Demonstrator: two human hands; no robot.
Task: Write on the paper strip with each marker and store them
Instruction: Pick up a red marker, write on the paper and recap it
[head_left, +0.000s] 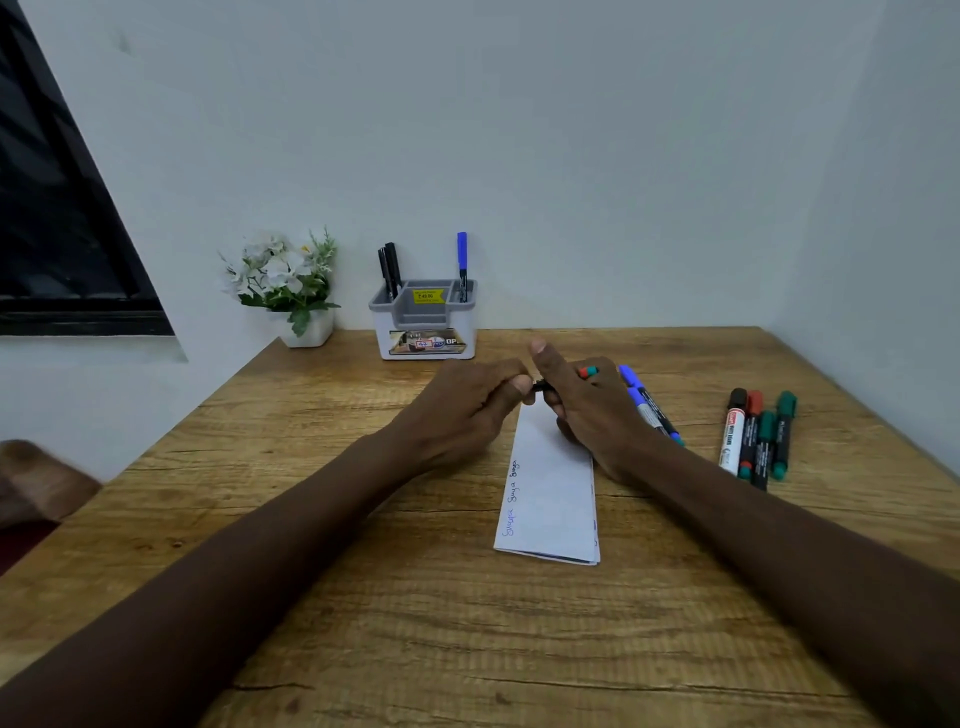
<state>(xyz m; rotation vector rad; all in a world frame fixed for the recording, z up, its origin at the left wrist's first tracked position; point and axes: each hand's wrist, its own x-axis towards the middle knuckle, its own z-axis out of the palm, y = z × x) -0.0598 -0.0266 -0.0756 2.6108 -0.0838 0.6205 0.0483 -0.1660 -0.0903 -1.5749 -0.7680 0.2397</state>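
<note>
Now, L hand (467, 410) & R hand (589, 415) gripping marker (540, 386), over paper strip (550, 499)

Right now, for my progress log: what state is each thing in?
Paper strip: flat, writing along left edge.
Marker: gripped by left hand and right hand.
Organizer: upright, pens standing inside.
Blue markers: lying capped.
Four markers: lying side by side.

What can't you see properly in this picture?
Head view:
Thin marker with a red-and-green end: mostly hidden by the right hand and left hand holding it; cap on or off unclear.
White folded paper strip: far end covered by the right hand; its writing is too small to read.
Grey-and-white plastic pen holder: label blurred.
</note>
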